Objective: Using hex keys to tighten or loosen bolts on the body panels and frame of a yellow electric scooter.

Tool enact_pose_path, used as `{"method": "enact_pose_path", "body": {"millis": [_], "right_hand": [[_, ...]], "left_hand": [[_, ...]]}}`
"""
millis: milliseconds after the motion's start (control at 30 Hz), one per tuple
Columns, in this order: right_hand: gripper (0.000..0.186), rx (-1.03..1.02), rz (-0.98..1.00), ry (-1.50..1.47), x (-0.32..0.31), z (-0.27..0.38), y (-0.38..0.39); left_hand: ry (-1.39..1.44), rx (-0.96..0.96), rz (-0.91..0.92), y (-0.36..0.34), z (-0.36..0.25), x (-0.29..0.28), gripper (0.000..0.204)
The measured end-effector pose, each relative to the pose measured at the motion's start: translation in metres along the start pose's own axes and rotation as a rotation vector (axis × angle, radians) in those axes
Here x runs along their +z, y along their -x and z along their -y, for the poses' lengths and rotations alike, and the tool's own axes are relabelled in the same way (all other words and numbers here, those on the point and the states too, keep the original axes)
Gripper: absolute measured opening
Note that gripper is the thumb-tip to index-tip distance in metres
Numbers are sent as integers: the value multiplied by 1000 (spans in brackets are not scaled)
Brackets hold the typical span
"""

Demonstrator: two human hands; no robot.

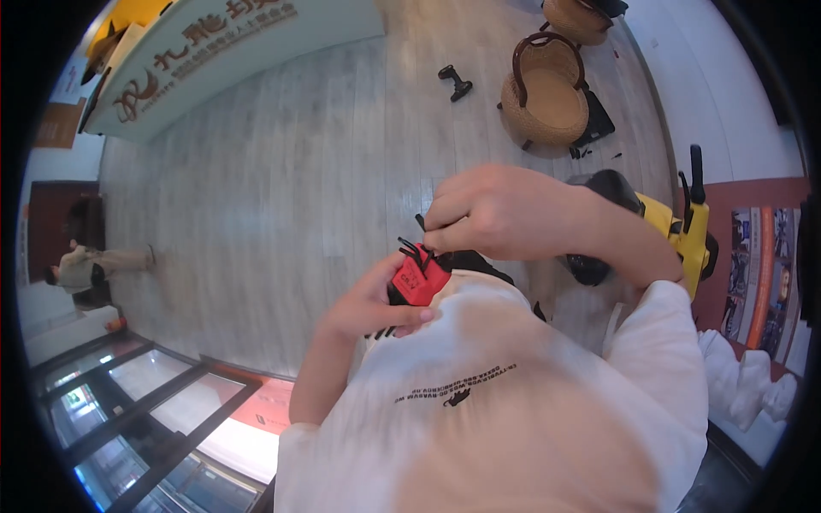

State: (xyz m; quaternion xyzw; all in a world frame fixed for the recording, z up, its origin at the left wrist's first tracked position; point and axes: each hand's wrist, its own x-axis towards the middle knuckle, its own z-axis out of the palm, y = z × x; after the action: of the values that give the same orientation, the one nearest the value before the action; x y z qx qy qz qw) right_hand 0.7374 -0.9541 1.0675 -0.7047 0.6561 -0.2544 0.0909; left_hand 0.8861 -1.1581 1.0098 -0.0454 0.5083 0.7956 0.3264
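My left hand is wrapped round a red holder in front of my white shirt. Several thin black bent keys stick out of its top, like a hex key set. Just above it my right hand is closed in a pinch. A short black rod, which looks like one of the hex keys, pokes out past those fingertips. The rest of the rod is hidden by the fingers.
A black cordless drill lies on the plank floor ahead. Beyond my right arm are a wicker chair, a black case and a yellow-black wheeled machine. A white counter stands far left; a person sits at the left.
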Motion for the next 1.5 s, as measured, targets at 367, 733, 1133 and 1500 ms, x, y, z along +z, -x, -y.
{"method": "enact_pose_path", "body": {"millis": [367, 733, 1133, 1500], "right_hand": [[10, 404, 158, -258, -45, -168, -59], [11, 179, -49, -65, -104, -360, -122], [10, -301, -92, 279, -179, -500, -110], [16, 363, -514, -106, -269, -661, -45]], "left_hand": [[-163, -140, 164, -139, -97, -129, 48], [-263, -417, 699, -305, -267, -300, 43], [-344, -795, 1389, -518, -361, -339, 41], [-751, -606, 786, -677, -521, -340, 44]]}}
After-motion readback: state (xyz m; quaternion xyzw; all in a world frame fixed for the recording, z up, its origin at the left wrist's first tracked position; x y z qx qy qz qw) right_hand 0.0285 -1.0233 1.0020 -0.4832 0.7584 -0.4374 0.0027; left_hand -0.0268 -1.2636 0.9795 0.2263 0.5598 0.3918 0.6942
